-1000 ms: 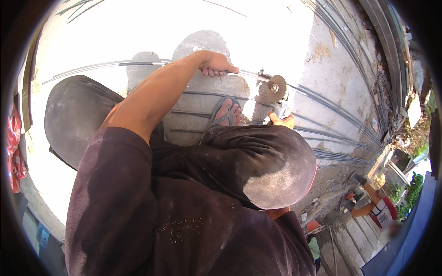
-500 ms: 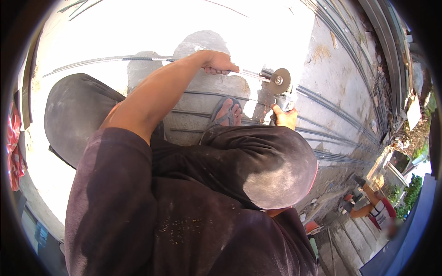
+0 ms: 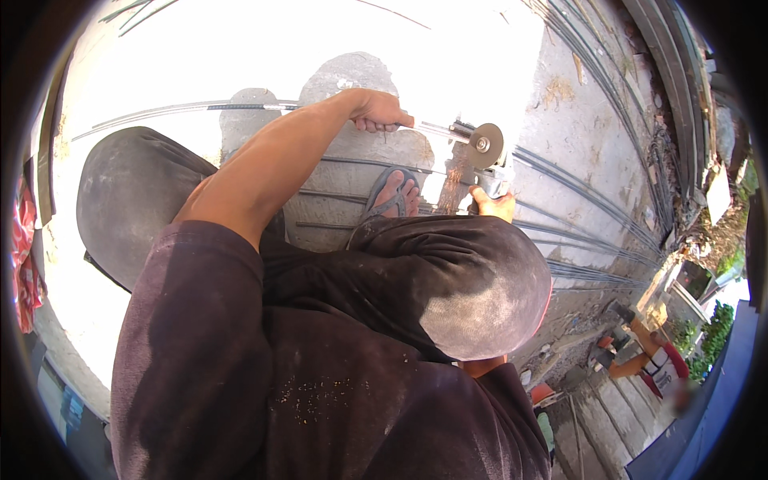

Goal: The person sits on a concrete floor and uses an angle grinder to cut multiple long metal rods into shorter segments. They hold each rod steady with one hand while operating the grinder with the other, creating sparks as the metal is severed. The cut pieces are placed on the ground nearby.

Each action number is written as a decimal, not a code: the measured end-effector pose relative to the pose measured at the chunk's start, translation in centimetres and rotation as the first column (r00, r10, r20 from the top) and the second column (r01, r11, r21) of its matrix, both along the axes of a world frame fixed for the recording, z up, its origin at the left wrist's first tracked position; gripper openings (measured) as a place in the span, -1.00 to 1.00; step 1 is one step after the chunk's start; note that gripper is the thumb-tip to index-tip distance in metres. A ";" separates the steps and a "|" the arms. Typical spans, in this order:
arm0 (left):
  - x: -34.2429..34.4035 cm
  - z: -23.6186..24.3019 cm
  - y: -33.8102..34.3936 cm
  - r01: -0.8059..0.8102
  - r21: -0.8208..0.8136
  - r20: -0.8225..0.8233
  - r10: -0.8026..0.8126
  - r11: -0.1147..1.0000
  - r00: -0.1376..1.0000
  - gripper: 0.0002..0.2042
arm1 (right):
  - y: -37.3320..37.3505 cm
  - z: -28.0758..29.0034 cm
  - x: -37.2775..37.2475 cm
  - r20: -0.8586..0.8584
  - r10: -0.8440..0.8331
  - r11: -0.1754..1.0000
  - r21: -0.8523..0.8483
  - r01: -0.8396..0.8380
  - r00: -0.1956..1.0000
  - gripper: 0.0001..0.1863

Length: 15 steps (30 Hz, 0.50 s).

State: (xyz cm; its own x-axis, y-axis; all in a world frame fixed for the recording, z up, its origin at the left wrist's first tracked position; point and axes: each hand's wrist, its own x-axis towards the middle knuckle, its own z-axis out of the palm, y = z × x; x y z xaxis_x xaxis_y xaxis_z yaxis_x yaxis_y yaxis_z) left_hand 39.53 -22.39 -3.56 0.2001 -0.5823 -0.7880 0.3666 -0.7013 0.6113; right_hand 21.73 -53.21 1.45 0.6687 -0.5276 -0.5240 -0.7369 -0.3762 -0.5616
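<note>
My left hand (image 3: 381, 110) is closed around thin ridged rebar rods (image 3: 436, 130) held just above the concrete. The rods run out far to the left, past my raised left knee. In my right hand (image 3: 494, 206) is an angle grinder (image 3: 492, 184), its grip partly hidden by my fingers and knee. The grinder's round cutting disc (image 3: 486, 146) stands upright at the rods' right end. Whether the disc touches the rods, I cannot tell. My sandalled foot (image 3: 394, 194) is below, between the two hands.
Long steel bars (image 3: 592, 200) lie on the concrete floor, running out to the right. More bars (image 3: 616, 88) lie along the far right side. Another person (image 3: 652, 360) crouches at the lower right near boards (image 3: 608, 424). A red wrapper (image 3: 26, 256) hangs at the left edge.
The grinder and its disc have shifted very slightly down and left. The rods' left stretch has dipped a little. Both hands keep their grips.
</note>
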 end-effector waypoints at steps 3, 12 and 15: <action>-0.1 -0.8 0.0 -0.001 -0.005 -0.025 0.000 1.000 1.000 -0.51 | 0.0 0.0 -0.4 -0.020 0.010 1.000 0.004 -0.010 1.000 -0.52; -0.1 -0.5 -0.1 -0.005 -0.006 -0.068 0.005 1.000 0.998 -0.60 | -1.2 -1.3 -1.4 -0.011 0.048 0.998 -0.045 -0.049 0.999 -0.52; -0.2 -0.7 0.0 -0.016 0.001 -0.073 0.016 1.000 0.997 -0.62 | -0.2 -0.4 -1.3 -0.025 0.037 0.999 -0.024 -0.037 0.999 -0.53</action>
State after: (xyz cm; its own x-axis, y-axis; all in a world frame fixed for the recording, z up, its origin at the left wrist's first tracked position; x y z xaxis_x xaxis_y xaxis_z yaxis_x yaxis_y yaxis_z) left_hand 39.30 -22.38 -4.25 0.1514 -0.5789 -0.8012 0.4212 -0.6955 0.5821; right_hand 20.40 -53.44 1.07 0.6749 -0.5156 -0.5279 -0.7359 -0.4170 -0.5335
